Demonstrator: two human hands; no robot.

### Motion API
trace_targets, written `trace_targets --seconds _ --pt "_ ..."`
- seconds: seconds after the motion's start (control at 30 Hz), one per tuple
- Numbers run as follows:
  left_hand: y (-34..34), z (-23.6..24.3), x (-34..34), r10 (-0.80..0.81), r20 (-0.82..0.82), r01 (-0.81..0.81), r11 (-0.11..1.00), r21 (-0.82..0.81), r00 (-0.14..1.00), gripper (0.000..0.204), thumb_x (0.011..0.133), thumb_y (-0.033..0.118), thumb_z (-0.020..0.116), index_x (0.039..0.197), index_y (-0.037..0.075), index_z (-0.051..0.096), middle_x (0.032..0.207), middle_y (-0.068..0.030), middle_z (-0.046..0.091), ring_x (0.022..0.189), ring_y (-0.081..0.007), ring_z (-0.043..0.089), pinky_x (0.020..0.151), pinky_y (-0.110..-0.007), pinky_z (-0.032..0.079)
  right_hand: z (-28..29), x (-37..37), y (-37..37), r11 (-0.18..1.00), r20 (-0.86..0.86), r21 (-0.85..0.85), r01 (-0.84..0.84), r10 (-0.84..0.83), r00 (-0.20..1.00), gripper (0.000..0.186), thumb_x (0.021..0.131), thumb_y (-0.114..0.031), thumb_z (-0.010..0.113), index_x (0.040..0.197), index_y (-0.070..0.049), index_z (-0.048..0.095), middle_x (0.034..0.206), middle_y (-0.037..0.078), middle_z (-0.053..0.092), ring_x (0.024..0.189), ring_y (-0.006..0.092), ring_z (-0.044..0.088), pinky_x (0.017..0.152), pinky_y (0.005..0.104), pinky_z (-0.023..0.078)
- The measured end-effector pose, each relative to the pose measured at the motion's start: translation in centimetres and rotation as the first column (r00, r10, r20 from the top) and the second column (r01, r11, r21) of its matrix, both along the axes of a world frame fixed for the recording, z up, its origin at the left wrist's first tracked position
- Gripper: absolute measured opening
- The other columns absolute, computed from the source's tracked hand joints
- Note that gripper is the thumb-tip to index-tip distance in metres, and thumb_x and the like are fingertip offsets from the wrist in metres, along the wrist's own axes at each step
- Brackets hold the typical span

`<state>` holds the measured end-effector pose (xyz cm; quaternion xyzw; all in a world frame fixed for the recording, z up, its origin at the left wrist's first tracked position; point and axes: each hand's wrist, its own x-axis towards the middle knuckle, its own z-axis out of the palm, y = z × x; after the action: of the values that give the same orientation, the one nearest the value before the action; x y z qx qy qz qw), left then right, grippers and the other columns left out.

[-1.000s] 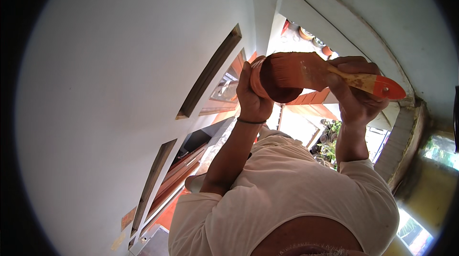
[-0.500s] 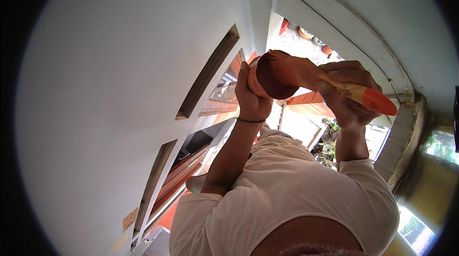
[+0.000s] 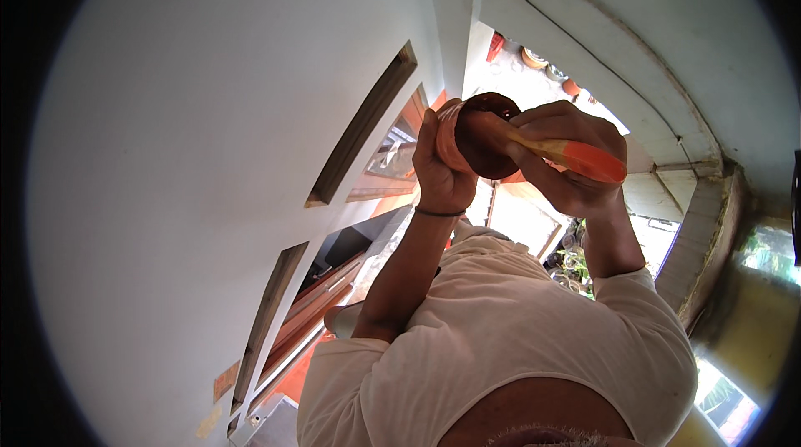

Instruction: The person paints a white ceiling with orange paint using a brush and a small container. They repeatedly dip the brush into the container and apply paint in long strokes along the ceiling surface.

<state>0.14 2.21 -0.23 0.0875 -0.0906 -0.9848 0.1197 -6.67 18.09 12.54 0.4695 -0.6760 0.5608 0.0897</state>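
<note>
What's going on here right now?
Someone wearing a pale short-sleeved shirt holds a round reddish-brown container in the left hand. The right hand grips a paintbrush with a yellow and orange-red handle. Its bristle end is down inside the container's open mouth.

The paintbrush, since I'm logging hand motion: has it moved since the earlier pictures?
Yes: the paintbrush has moved left, toward the upper dark wall slot, and its bristle end now reaches into the container.
</note>
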Motion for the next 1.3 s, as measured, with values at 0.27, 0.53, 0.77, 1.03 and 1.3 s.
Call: trace_targets --seconds 0.27,0.53,0.77,1.03,1.3 --pt "0.0 -0.4 -0.1 0.002 -0.014 -0.003 1.0 -0.006 1.0 0.056 0.107 0.052 0.053 0.127 0.002 0.067 0.125 -0.0162 0.072 0.119 -0.0291 0.068 0.107 -0.046 0.054 -0.4 -0.5 0.3 0.999 -0.024 0.014 -0.04 0.041 0.999 0.024 0.081 0.004 0.082 0.101 -0.003 0.072 0.093 0.01 0.076 0.084 0.0236 0.075 0.072 0.0327 0.06" --pt "-0.2 0.0 0.0 0.021 -0.039 -0.022 1.0 -0.017 0.999 0.049 0.109 0.046 0.053 0.131 0.003 0.062 0.128 -0.0124 0.071 0.123 -0.0264 0.066 0.112 -0.045 0.051 -0.2 -1.5 2.5 0.934 0.254 -0.348 0.087 0.005 0.967 0.03 0.077 0.017 0.079 0.104 0.009 0.069 0.102 0.017 0.073 0.094 0.0251 0.073 0.081 0.0357 0.063" --pt "-0.1 0.2 -0.1 0.012 -0.028 -0.013 0.999 -0.044 1.0 0.049 0.109 0.046 0.052 0.13 0.003 0.063 0.128 -0.0117 0.071 0.122 -0.0257 0.067 0.111 -0.045 0.052 -0.1 -0.1 1.8 0.975 0.223 -0.222 0.033 0.018 0.975 0.027 0.079 0.013 0.08 0.103 0.005 0.07 0.099 0.019 0.074 0.092 0.0264 0.075 0.077 0.035 0.063" --pt "-0.2 0.0 -0.1 0.002 -0.039 -0.001 1.0 0.01 0.999 0.054 0.108 0.049 0.052 0.125 0.001 0.068 0.121 -0.0166 0.074 0.116 -0.029 0.07 0.107 -0.045 0.054 -0.4 -1.2 -0.2 0.985 -0.1 0.113 -0.132 0.144 0.985 0.026 0.077 0.01 0.083 0.1 0.003 0.071 0.098 0.017 0.076 0.086 0.0244 0.076 0.071 0.0317 0.06" --pt "-0.4 0.0 0.0 0.035 -0.038 -0.036 0.999 -0.029 0.999 0.05 0.109 0.046 0.054 0.131 0.002 0.062 0.128 -0.0131 0.071 0.122 -0.0258 0.067 0.111 -0.044 0.052 -0.5 -1.6 2.2 0.932 0.246 -0.357 0.061 0.031 0.969 0.031 0.077 0.018 0.078 0.105 0.009 0.071 0.102 0.017 0.074 0.095 0.0243 0.073 0.082 0.0363 0.063"
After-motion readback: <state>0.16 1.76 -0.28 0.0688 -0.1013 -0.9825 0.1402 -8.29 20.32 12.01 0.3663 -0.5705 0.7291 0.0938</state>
